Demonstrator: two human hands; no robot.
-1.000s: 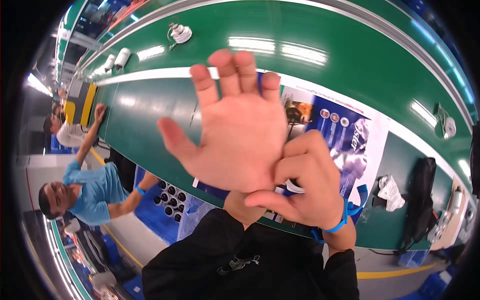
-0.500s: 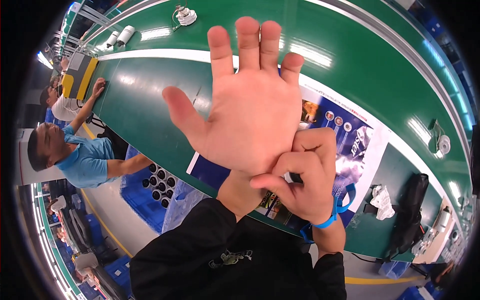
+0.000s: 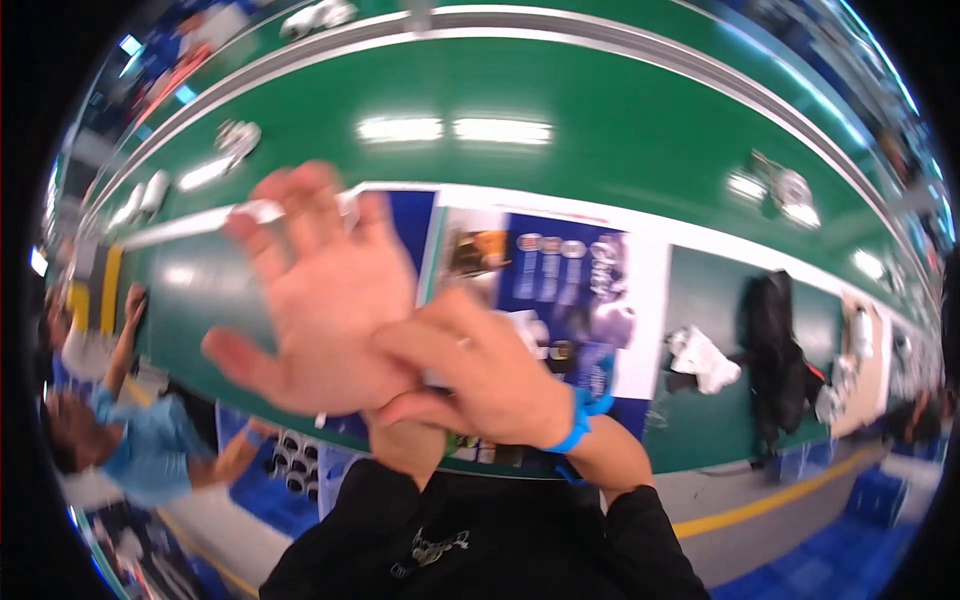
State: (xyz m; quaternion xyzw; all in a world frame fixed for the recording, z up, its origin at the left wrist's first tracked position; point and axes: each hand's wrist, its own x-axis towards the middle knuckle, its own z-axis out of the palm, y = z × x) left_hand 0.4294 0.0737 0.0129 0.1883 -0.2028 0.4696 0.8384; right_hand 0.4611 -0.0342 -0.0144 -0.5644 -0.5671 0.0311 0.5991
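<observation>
Green conveyor surface fills the background, curved by the lens, with a white and blue printed sheet lying along its near edge. Far left, another person in a light blue shirt leans at the bench, arm stretched up toward it; blurred. Next, a blue crate with round black parts sits low beside the bench. Left hand is raised in front of the camera, back toward the lens, fingers spread wide and holding nothing; motion-blurred. Right hand grips around the left wrist, fingers curled closed on it, touching the base of the left hand. Blue wristband sits on the right wrist. Black sleeves come up from the lower edge. Further right, a crumpled white cloth and a black bag rest against the bench.
</observation>
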